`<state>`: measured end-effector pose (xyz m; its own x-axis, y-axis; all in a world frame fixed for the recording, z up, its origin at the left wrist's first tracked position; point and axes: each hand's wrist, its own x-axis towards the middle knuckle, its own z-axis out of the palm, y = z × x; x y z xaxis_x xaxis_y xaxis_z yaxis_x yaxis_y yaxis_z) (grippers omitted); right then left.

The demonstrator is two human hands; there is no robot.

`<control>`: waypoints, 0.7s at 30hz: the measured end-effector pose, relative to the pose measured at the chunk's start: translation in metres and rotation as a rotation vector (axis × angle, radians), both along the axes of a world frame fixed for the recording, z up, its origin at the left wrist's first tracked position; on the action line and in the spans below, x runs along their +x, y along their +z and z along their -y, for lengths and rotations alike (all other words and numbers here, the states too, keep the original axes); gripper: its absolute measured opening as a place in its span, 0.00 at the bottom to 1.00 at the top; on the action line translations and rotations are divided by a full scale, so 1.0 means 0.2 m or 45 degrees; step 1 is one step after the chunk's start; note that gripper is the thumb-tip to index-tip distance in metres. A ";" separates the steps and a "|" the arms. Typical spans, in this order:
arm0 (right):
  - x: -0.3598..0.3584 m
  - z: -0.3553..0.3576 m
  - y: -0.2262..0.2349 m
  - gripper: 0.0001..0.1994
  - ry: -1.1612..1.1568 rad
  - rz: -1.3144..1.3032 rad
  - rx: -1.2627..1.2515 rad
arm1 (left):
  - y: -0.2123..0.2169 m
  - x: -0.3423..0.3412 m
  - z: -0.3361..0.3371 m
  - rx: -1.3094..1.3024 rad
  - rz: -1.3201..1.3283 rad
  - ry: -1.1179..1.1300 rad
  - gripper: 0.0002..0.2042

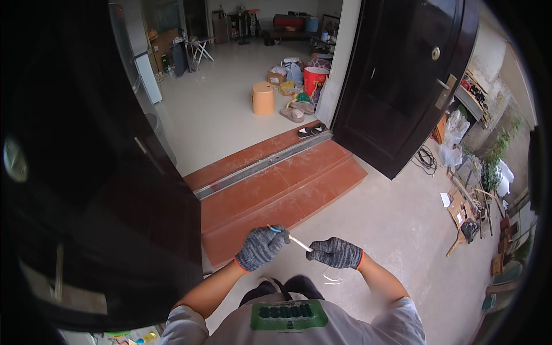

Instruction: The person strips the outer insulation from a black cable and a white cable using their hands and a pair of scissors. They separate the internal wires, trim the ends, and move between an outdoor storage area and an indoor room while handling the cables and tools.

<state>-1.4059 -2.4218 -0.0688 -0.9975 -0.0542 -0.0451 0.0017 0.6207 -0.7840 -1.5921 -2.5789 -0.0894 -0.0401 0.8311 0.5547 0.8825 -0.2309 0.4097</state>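
Both of my hands wear grey knitted gloves with orange cuffs. My left hand (263, 247) is closed round one end of a thin white cable (299, 243), and a short blue wire (274, 229) sticks out above its fingers. On the other side, my right hand (336, 253) pinches the cable, so a short, fairly straight stretch spans the gap between the hands. Below my right hand hangs a loose white length (332, 280), apparently part of the same cable. The gloves hide the gripped parts.
Red-brown tiled steps (276, 192) lead to a doorway between a dark left door (103, 190) and an open right door (402, 80). Inside stand an orange stool (263, 99), slippers (296, 112) and a red bucket (315, 80). Cardboard and clutter (460, 213) line the right wall.
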 end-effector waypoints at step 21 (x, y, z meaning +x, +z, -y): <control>-1.42 -1.51 0.49 0.13 -0.306 0.301 0.516 | 0.06 -1.45 -1.74 -0.136 -0.208 0.009 0.08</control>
<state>-1.6893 -2.1200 0.0295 -0.9397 0.2434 -0.2401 0.3291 0.8344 -0.4422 -1.8817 -2.2307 -0.0769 0.0376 0.8856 0.4629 0.9407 -0.1877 0.2826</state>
